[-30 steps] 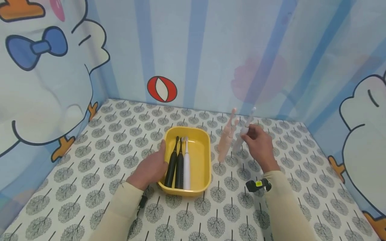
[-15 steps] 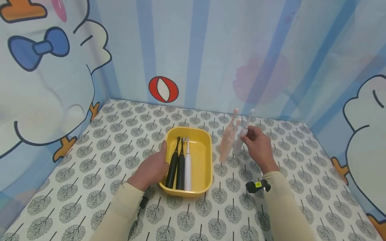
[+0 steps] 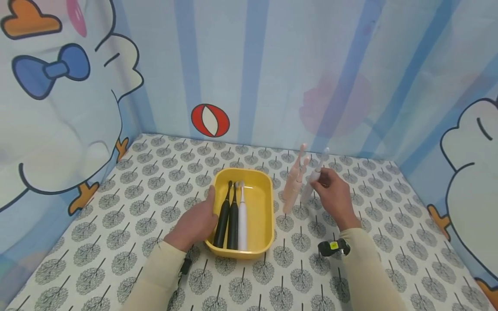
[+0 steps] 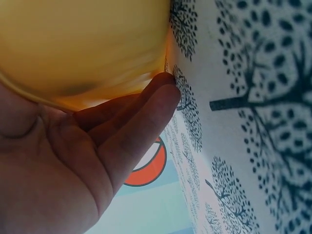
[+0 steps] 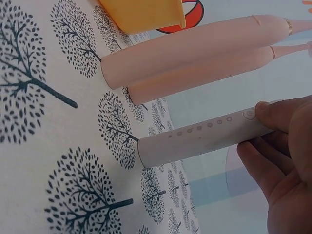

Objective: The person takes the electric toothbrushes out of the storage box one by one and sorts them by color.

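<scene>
In the head view my left hand point(image 3: 193, 222) holds the left side of a yellow tray point(image 3: 268, 242), thumb at the rim. The left wrist view shows its fingers point(image 4: 141, 126) along the tray's outer wall. Inside the tray lie two black electric toothbrushes point(image 3: 222, 222) and a white one point(image 3: 242, 224), side by side. With thumb and fingers, my right hand point(image 3: 335, 196) pinches the upper handle of another white electric toothbrush point(image 5: 195, 136), which stands upright with its base at the cloth. Just left of it, two pink electric toothbrushes point(image 5: 195, 48) stand upright close together.
A patterned cloth point(image 3: 148, 255) with tree prints covers the table. Behind and at both sides hang printed fabric walls point(image 3: 218, 52) with cartoon figures. The tray's right half shows bare yellow bottom, and the pink toothbrushes stand between tray and right hand.
The view has tilted slightly, so everything sits a little lower in the picture. Both hands keep their hold; the toothbrushes stay in about the same places.
</scene>
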A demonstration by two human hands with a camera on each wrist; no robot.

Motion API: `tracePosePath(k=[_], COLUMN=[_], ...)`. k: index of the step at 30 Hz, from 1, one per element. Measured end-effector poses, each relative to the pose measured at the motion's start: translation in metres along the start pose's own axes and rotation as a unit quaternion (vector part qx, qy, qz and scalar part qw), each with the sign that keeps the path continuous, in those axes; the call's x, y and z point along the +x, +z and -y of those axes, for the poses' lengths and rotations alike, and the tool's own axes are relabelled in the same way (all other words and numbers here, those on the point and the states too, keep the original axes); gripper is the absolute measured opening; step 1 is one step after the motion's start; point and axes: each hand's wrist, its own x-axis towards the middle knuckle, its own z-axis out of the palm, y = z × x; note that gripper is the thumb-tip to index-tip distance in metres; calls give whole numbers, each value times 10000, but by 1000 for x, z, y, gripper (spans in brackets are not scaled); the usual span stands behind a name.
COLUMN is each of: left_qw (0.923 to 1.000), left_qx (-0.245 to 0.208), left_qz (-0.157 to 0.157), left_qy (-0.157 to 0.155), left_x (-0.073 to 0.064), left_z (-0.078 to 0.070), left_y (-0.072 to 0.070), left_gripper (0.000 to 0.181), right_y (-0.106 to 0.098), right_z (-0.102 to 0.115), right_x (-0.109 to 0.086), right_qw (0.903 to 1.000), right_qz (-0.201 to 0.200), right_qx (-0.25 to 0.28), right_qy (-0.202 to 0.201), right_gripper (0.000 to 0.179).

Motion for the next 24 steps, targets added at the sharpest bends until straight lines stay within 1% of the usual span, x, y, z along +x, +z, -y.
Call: tracePosePath(k=[4,9,15,21,24], left_qw=[10000,10000,10000,9999,10000], left_qx=[-4,-18,-33,-83,-50], left_qz=[-22,47,-10,46,17], left_qy=[22,-26,2,-97,-66], left_x=[0,1,1,1,1], left_z=[0,0,2,1,1], left_y=[-1,-1,1,1,1], left_gripper=[77,78,79,78,78], right_y=[-1,-2,-3,-3,-4], right_z=[0,1,2,3,4], right_x=[1,1,0,0,0], right_qw=[10000,10000,10000,9999,9999], right_qz=[17,-22,16,30,-6], right_qx=[-21,-62,-36,-62,-49], right_qy=[24,61,24,116,135], right_gripper=[44,44,45,45,45])
